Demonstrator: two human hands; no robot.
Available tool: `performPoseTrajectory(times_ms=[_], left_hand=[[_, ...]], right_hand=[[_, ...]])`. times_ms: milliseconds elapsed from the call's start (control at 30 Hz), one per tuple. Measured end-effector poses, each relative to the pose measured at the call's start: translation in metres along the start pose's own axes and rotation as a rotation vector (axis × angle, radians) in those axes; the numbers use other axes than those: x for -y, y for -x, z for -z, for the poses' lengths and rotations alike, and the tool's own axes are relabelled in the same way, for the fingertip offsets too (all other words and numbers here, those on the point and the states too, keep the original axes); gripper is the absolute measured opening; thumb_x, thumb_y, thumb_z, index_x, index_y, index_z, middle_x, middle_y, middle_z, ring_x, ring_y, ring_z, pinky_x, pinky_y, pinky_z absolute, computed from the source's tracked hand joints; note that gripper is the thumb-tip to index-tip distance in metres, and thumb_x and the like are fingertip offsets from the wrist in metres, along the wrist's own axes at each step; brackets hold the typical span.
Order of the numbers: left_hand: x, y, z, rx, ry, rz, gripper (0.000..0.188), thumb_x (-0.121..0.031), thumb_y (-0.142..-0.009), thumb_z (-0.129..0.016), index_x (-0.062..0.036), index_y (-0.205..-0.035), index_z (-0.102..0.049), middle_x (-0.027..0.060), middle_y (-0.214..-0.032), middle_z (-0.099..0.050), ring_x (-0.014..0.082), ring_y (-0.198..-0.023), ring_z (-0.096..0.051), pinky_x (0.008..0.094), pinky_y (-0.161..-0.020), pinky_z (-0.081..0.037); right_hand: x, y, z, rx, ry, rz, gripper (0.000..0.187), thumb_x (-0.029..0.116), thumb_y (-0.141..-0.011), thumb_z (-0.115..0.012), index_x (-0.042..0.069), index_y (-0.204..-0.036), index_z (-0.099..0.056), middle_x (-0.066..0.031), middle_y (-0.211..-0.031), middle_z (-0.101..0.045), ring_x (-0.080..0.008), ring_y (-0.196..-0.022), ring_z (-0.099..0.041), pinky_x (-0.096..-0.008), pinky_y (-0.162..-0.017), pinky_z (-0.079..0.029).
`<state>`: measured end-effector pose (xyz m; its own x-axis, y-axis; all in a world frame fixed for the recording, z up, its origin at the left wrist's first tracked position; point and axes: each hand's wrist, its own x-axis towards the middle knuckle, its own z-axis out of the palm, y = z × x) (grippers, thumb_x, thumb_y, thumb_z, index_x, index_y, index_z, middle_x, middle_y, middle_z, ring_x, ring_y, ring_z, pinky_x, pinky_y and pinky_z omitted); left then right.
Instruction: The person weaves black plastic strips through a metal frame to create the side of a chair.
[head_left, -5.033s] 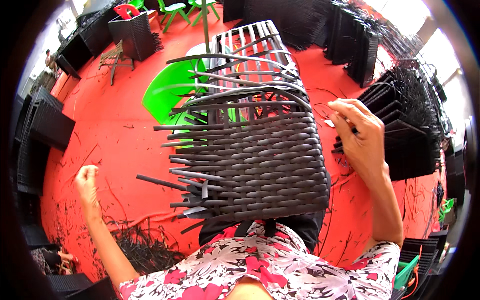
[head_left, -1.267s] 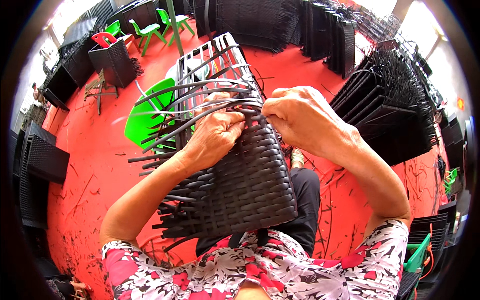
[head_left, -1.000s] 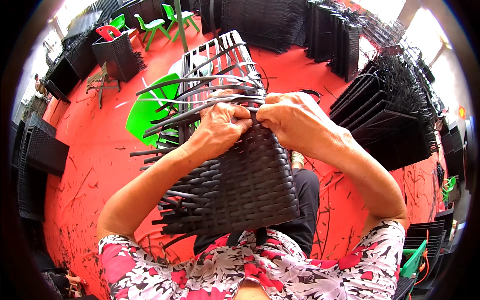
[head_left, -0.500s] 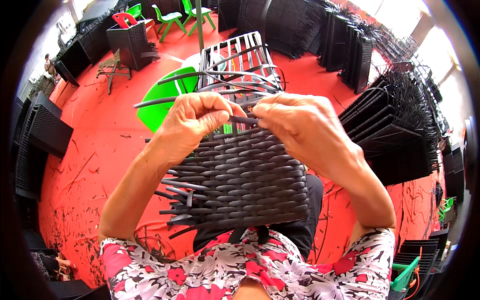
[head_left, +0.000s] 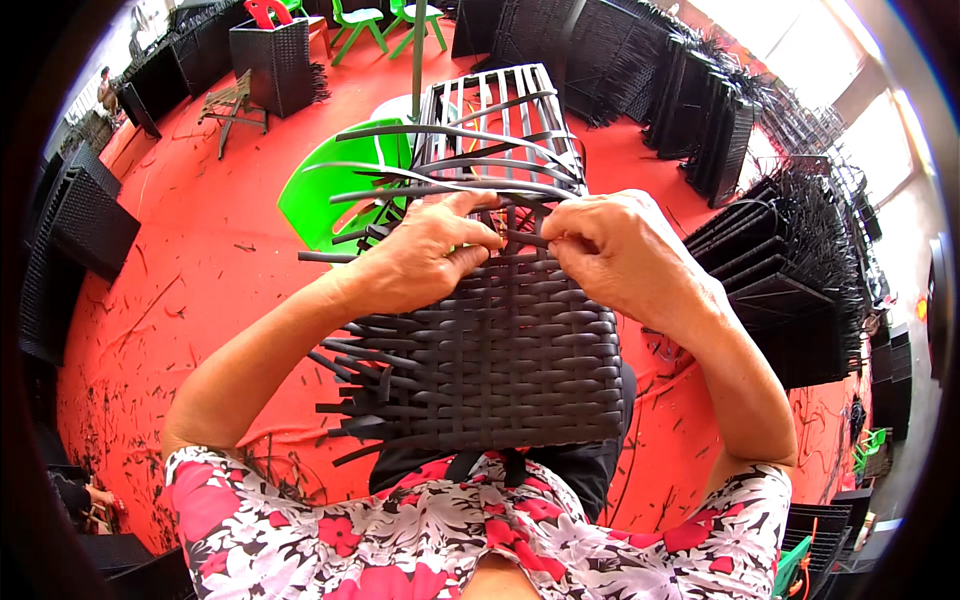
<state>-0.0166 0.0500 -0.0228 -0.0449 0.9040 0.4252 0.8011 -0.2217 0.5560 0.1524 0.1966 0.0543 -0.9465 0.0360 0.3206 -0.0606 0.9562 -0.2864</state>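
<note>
A partly woven black wicker panel [head_left: 520, 360] lies over my lap, with loose strip ends sticking out along its left side. Beyond its woven part, bare slats form an open frame [head_left: 490, 95]. My right hand [head_left: 630, 245] pinches a flat black plastic strip [head_left: 527, 239] at the upper edge of the weave. On the left side of that edge, my left hand [head_left: 425, 255] has its fingers bent around the strip, partly hiding it. Several loose black strips [head_left: 400, 192] cross the slats just beyond my hands.
A bright green plastic chair [head_left: 335, 190] stands behind the frame on the left. Stacked black woven panels [head_left: 790, 260] with bristling ends stand at the right. Strip scraps litter the red floor [head_left: 200, 300]. Part of another person shows at the lower left.
My hands have come down closer to the weave, and the left one has shifted right relative to the panel. The strip between them lies nearer the woven edge. The view has shifted slightly.
</note>
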Motion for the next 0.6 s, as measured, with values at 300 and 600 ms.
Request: performPoseTrajectory(times_ms=[300, 600], left_hand=[[0.012, -0.027, -0.019, 0.096, -0.001, 0.209, 0.020, -0.020, -0.087, -0.059, -0.0026, -0.090, -0.068, 0.0198, -0.109, -0.059, 0.0345, -0.106, -0.051, 0.0508, -0.094, -0.034], [-0.011, -0.005, 0.025, -0.157, 0.622, 0.409, 0.013, -0.013, -0.095, -0.056, -0.0014, -0.090, -0.062, -0.0020, -0.093, -0.057, 0.0068, -0.081, -0.050, 0.0224, -0.077, -0.040]], right_hand=[[0.002, -0.019, -0.018, 0.191, 0.175, -0.029, 0.008, 0.004, -0.075, -0.055, -0.001, -0.074, -0.061, -0.0212, -0.074, -0.060, -0.0392, -0.072, -0.061, -0.0443, -0.068, -0.048], [0.015, -0.031, -0.024, 0.045, -0.491, -0.197, 0.012, 0.006, -0.088, -0.055, -0.003, -0.086, -0.063, -0.0106, -0.071, -0.060, -0.0196, -0.062, -0.060, -0.0333, -0.057, -0.048]])
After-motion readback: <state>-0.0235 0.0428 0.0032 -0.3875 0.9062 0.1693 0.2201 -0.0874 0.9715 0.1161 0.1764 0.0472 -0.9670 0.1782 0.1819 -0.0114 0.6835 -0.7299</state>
